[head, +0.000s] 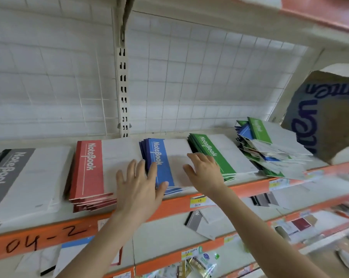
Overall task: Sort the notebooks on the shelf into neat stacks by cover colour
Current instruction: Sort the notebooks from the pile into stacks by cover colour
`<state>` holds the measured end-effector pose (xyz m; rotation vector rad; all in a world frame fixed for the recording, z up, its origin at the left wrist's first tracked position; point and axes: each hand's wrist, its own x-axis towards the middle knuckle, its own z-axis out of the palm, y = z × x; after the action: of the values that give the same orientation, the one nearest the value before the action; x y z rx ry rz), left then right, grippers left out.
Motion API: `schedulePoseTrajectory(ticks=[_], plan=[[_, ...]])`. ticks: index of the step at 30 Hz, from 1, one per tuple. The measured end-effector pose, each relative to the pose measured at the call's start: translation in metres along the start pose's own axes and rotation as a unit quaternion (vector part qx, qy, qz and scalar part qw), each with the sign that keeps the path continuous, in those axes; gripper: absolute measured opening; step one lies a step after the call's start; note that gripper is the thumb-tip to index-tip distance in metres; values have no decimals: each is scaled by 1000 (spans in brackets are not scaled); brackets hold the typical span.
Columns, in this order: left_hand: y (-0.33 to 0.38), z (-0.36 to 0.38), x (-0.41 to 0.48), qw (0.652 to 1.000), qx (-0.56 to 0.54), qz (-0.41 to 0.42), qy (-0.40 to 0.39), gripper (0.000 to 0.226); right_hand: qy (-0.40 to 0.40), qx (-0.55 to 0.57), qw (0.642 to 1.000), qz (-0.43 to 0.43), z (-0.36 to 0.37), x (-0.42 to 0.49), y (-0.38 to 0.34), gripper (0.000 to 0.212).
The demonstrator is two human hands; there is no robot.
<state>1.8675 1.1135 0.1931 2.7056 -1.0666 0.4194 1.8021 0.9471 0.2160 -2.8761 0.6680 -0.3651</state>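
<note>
Left hand [139, 185] spread flat, fingertips at the left edge of the blue stack [160, 157]. Right hand [205, 171] fingers relaxed, resting on that stack's right side. Red stack [90, 169] and grey stack [7, 177] left; green stack [211, 153] right; mixed heap [270, 151] far right, all on the shelf [49, 235].

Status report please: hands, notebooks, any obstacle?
Left hand and right hand open, both on blue stack. Grey stack, red stack, green stack already formed. Mixed pile at far right not yet sorted; cardboard box beside it.
</note>
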Motion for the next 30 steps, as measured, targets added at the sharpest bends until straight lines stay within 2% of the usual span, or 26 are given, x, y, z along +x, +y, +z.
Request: schedulePoseTrajectory(ticks=[4, 8, 12, 19, 23, 25, 30], plan=[[45, 3, 33, 998, -16, 50, 24, 60, 21, -13, 999, 32, -16, 2, 53, 40], [96, 16, 69, 996, -8, 85, 38, 59, 39, -30, 997, 60, -36, 12, 120, 45], [139, 26, 100, 994, -6, 98, 42, 57, 63, -60, 992, 95, -57, 33, 190, 42], [183, 44, 135, 995, 32, 88, 25, 50, 7, -62, 989, 135, -84, 69, 286, 43], [191, 53, 145, 995, 50, 88, 20, 39, -74, -37, 989, 120, -95, 81, 308, 33], [190, 56, 148, 994, 54, 89, 18, 39, -88, -99, 989, 70, -95, 84, 310, 31], [201, 63, 152, 991, 67, 114, 36, 47, -24, -215, 976, -13, -85, 88, 318, 26]])
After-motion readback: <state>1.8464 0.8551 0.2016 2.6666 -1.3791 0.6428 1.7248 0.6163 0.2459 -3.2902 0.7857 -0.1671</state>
